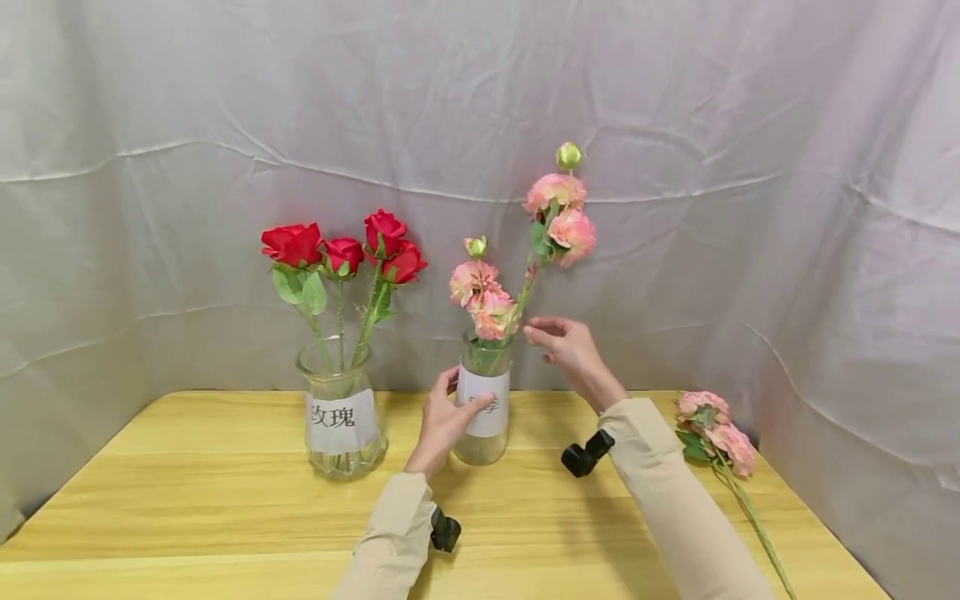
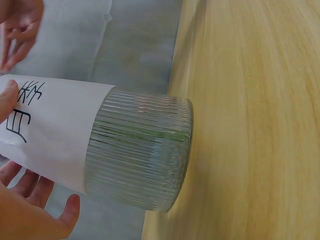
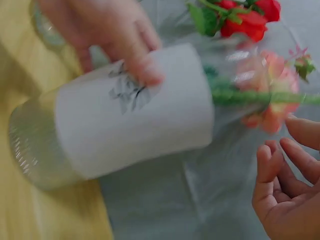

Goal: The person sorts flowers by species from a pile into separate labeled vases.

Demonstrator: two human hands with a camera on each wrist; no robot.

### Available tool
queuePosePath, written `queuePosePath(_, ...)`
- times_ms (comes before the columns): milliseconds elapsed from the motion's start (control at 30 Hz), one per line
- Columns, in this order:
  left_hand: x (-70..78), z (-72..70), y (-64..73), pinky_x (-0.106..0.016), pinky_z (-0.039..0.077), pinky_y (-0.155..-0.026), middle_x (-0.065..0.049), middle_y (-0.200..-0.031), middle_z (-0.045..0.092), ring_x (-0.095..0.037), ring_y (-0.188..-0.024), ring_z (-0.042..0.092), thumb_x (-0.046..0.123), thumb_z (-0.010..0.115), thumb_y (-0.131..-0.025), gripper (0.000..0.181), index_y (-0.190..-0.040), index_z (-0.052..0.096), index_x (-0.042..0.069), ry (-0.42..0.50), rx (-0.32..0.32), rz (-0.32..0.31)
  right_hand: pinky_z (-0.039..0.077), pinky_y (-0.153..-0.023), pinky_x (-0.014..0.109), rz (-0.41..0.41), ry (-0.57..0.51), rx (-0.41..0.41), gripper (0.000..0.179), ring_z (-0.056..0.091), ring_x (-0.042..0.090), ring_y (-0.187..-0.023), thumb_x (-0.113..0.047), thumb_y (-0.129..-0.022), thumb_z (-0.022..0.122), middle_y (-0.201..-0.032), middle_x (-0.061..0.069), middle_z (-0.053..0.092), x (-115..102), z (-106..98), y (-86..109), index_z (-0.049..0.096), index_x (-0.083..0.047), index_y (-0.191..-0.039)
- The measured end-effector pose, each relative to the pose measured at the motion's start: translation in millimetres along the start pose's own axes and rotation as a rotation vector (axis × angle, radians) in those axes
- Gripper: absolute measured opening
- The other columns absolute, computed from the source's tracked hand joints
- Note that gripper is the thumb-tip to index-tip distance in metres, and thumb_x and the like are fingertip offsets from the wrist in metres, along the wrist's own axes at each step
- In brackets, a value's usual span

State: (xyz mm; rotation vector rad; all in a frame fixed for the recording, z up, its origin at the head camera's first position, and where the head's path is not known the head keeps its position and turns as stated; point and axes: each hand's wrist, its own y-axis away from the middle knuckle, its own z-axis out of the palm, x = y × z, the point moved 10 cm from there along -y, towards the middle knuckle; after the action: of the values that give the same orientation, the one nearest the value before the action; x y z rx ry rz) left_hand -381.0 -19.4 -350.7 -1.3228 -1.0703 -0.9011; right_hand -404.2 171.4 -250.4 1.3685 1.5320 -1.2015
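Note:
A ribbed glass vase (image 1: 482, 452) with a white paper label stands upright on the table, two pink flower stems in it. My left hand (image 1: 441, 421) grips the vase, its thumb across the label and its fingers around the far side. The shorter pink flower (image 1: 480, 296) sits close above the rim. The taller one (image 1: 558, 212) leans right. Just right of its stem is my right hand (image 1: 573, 354); in the right wrist view that hand's fingers (image 3: 295, 155) are bent loosely, with nothing between them and the thumb.
On the left stands a wider glass vase (image 1: 345, 462) with several red roses (image 1: 292, 244) and a white label. Another pink flower stem (image 1: 716, 425) lies on the wooden table (image 1: 225, 517) at the right. A grey cloth (image 1: 420, 100) hangs behind.

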Motion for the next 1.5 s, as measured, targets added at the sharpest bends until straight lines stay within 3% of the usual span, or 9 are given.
queuePosePath(267,3.0,1.9,0.2,-0.050,0.037,-0.102,-0.020,-0.134,0.051,-0.035,-0.124,0.046,0.021,0.080,-0.078,0.070,-0.137,0.046,0.001,0.003,-0.004,-0.002,0.049,-0.079,0.030,0.007,0.049,-0.040,0.040,0.058,0.027,-0.106,-0.019,-0.096,0.061,-0.121,0.019,0.060,28,-20,14.0,0.056,0.003,-0.129)
queuePosePath(567,2.4,-0.1,2.1,-0.050,0.037,-0.103,-0.020,-0.134,0.051,-0.035,-0.124,0.045,0.020,0.080,-0.079,0.070,-0.136,0.046,0.000,0.010,0.004,-0.008,0.051,-0.075,0.029,-0.021,0.090,-0.034,0.039,0.061,0.017,-0.098,-0.022,-0.097,0.060,-0.119,0.018,0.062,45,-49,31.2,0.058,0.003,-0.126)
queuePosePath(1067,2.2,0.0,1.7,-0.050,0.037,-0.103,-0.020,-0.133,0.052,-0.035,-0.124,0.046,0.021,0.080,-0.079,0.070,-0.136,0.047,0.000,0.002,0.006,-0.004,0.052,-0.079,0.027,-0.057,0.202,0.000,0.049,0.062,0.007,-0.094,-0.031,-0.095,0.062,-0.114,0.013,0.065,68,-117,60.8,0.055,0.005,-0.128)
queuePosePath(1333,1.5,-0.5,1.3,-0.050,0.037,-0.103,-0.020,-0.133,0.051,-0.035,-0.124,0.045,0.021,0.080,-0.078,0.070,-0.137,0.046,0.000,0.007,0.007,-0.002,0.053,-0.074,0.024,-0.030,0.242,0.006,0.050,0.061,0.001,-0.087,-0.027,-0.096,0.062,-0.099,-0.006,0.068,86,-159,72.3,0.052,0.011,-0.126)
queuePosePath(1500,1.6,-0.8,1.9,-0.050,0.037,-0.103,-0.020,-0.133,0.052,-0.035,-0.124,0.046,0.021,0.080,-0.078,0.070,-0.136,0.047,0.000,0.002,0.010,0.000,0.054,-0.072,0.024,-0.036,0.270,0.021,0.045,0.063,0.002,-0.083,-0.020,-0.095,0.063,-0.098,-0.001,0.069,101,-178,82.0,0.053,0.014,-0.122)
